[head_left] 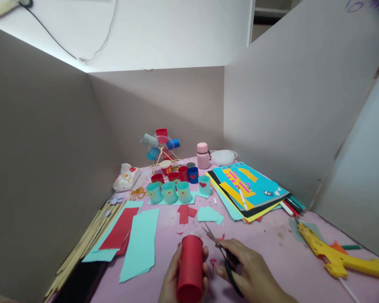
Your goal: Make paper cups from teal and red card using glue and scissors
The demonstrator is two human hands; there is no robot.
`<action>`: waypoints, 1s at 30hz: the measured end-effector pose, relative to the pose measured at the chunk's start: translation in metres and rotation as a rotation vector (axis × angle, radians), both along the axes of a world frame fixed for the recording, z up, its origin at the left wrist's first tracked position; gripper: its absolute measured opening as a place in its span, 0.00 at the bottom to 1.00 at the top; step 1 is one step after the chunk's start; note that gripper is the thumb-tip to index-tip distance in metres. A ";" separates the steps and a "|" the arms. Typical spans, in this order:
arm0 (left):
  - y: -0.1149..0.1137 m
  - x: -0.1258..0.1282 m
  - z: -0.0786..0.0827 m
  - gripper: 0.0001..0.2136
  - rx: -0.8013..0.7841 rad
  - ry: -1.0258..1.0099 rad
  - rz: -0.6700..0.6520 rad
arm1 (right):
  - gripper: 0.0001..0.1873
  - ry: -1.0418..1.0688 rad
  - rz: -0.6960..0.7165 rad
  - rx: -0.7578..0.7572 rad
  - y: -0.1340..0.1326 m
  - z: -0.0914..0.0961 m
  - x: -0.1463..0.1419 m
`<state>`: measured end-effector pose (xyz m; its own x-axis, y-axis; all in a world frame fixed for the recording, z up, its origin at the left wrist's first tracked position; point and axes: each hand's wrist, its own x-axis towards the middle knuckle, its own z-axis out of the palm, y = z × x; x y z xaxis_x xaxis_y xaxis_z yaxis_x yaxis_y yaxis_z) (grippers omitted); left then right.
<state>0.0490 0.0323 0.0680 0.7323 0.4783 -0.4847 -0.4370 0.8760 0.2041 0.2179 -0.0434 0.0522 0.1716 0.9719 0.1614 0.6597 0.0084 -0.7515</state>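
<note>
My left hand [172, 282] is wrapped round a red paper cup [190, 267] lying on its side near the front edge of the pink table [271, 252]. To its right, my right hand [249, 271] grips small black-handled scissors [221, 251], whose blades point up and left, slightly apart. Small red paper scraps [213, 263] lie between the two hands.
Teal and red paper sheets [139, 244] and wooden sticks [85, 248] lie at left. Several teal, red and blue cups [173, 185], a cup wheel model [161, 145] and a pink bottle [203, 155] stand behind. A coloured paper stack [246, 189] and yellow glue gun [341, 256] sit right. Grey partitions surround the table.
</note>
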 end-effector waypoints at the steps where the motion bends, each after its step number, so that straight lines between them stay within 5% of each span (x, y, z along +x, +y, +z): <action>1: -0.001 -0.001 0.003 0.19 -0.016 -0.023 -0.018 | 0.20 -0.024 0.013 -0.011 -0.001 0.002 -0.001; 11: -0.004 -0.005 0.010 0.29 -0.096 -0.047 -0.101 | 0.17 -0.132 0.035 -0.054 -0.004 0.009 -0.002; 30: -0.007 -0.002 0.010 0.28 -0.054 -0.056 -0.117 | 0.15 -0.202 0.037 -0.054 -0.007 0.015 0.000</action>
